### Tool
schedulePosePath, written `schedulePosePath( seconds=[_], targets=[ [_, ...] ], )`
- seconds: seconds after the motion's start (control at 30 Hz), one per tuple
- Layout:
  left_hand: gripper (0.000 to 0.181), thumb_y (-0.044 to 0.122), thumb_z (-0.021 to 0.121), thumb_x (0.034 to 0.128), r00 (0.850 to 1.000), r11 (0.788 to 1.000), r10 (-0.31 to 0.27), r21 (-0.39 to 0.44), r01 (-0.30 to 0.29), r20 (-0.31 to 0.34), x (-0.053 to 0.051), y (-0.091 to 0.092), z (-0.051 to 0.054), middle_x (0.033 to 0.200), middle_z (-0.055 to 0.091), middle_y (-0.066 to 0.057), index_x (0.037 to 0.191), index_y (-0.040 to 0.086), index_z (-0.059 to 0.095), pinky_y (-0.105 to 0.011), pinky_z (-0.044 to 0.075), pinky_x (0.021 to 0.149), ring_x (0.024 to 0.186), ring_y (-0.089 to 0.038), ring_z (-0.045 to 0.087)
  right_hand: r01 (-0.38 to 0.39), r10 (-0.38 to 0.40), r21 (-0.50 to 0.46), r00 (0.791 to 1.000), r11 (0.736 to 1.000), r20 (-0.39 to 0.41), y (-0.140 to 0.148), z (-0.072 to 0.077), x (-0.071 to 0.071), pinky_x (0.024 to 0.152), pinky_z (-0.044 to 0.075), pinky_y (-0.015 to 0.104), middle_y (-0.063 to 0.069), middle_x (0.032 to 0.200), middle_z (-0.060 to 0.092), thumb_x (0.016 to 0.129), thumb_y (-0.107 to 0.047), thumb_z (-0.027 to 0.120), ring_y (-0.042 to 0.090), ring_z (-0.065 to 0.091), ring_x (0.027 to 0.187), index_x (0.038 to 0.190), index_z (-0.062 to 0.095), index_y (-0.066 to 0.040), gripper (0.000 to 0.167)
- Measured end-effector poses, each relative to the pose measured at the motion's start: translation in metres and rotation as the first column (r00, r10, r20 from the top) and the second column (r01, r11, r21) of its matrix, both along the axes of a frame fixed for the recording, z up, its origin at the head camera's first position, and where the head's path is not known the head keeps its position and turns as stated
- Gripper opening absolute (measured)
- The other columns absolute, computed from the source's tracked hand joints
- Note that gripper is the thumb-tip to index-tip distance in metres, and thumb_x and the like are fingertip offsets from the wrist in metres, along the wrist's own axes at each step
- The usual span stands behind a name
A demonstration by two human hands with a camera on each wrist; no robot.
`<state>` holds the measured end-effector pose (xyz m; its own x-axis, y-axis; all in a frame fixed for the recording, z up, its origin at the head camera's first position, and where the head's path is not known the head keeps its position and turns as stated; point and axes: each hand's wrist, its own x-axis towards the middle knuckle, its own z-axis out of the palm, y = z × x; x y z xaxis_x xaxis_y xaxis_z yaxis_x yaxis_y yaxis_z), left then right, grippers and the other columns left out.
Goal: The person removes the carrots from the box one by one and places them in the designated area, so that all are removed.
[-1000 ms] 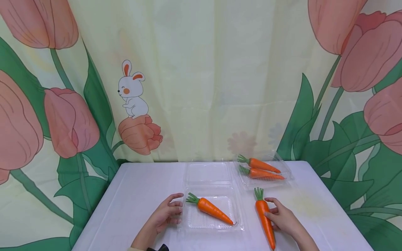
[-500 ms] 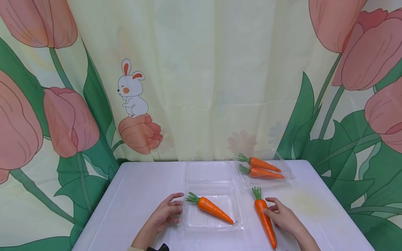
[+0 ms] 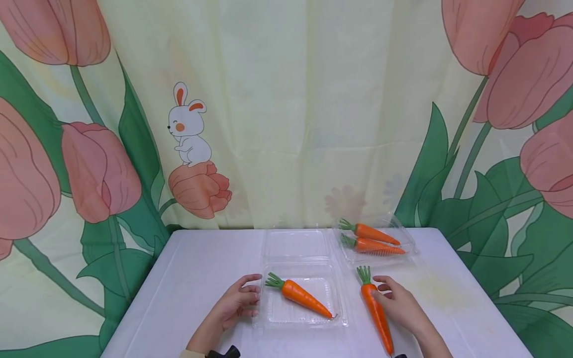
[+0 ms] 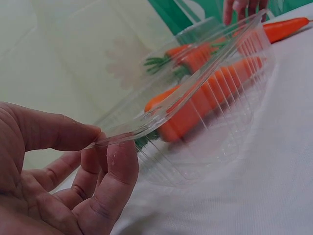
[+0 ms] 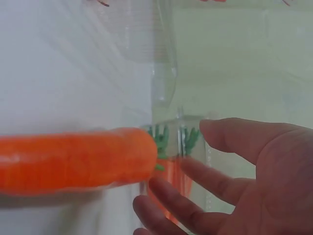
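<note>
My left hand (image 3: 239,301) pinches the left rim of a clear plastic clamshell box (image 3: 299,327); in the left wrist view, thumb and forefinger close on that rim (image 4: 156,117). The box's lid (image 3: 296,246) lies folded back, and one orange carrot (image 3: 306,298) with a green top rests slantwise inside. To the right of the box, another carrot (image 3: 380,320) lies on the table, green end away from me. Beside it is my right hand (image 3: 400,306), thumb near the carrot in the head view. The right wrist view shows that hand (image 5: 234,191) with fingers spread, apart from the carrot (image 5: 73,161).
A second clear box (image 3: 409,246) holding two carrots (image 3: 376,234) stands at the back right of the white-covered table (image 3: 210,258). Behind the table hangs a curtain (image 3: 268,124) printed with tulips and a rabbit.
The carrot on the table has shifted slightly left and away from me. My right hand has moved up and left, and its fingers have come off the carrot. The left hand stays at the rim.
</note>
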<state>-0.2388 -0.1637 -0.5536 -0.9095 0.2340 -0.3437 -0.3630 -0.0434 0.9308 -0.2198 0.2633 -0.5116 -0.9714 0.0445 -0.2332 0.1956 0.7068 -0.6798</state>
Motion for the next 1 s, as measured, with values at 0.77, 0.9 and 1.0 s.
schedulePosePath(
  seconds=[0.77, 0.9, 1.0],
  targets=[
    [0.063, 0.003, 0.067, 0.0917, 1.000, 1.000, 0.006, -0.002, -0.006, 0.005, 0.000, 0.001, -0.001, 0.103, 0.061, -0.003, 0.150, 0.006, 0.043, -0.030, 0.061, 0.064, 0.085, -0.016, 0.064, -0.029, 0.038, 0.047, 0.979, 0.998, -0.199, -0.048, 0.038, -0.001, 0.091, 0.058, 0.052, 0.019, 0.131, 0.061, 0.098, -0.028, 0.068, 0.036, 0.062, 0.115, 0.137, 0.062, -0.006, 0.045],
    [0.063, 0.003, 0.067, 0.0915, 1.000, 1.000, 0.008, -0.007, -0.007, 0.009, 0.000, 0.002, 0.000, 0.103, 0.061, -0.003, 0.150, 0.007, 0.043, -0.030, 0.061, 0.065, 0.085, -0.016, 0.064, -0.054, 0.064, 0.047, 0.969, 0.997, -0.238, -0.063, 0.040, -0.001, 0.093, 0.056, 0.053, 0.015, 0.129, 0.063, 0.097, -0.024, 0.071, 0.034, 0.063, 0.113, 0.134, 0.064, -0.008, 0.041],
    [0.063, 0.003, 0.067, 0.0916, 1.000, 1.000, 0.013, -0.011, -0.012, 0.010, -0.001, 0.003, 0.000, 0.104, 0.061, -0.003, 0.150, 0.007, 0.043, -0.030, 0.061, 0.064, 0.085, -0.016, 0.064, -0.071, 0.080, 0.046, 0.964, 0.996, -0.252, -0.074, 0.041, -0.002, 0.094, 0.055, 0.053, 0.014, 0.128, 0.063, 0.096, -0.022, 0.072, 0.033, 0.063, 0.113, 0.133, 0.065, -0.010, 0.040]
  ],
)
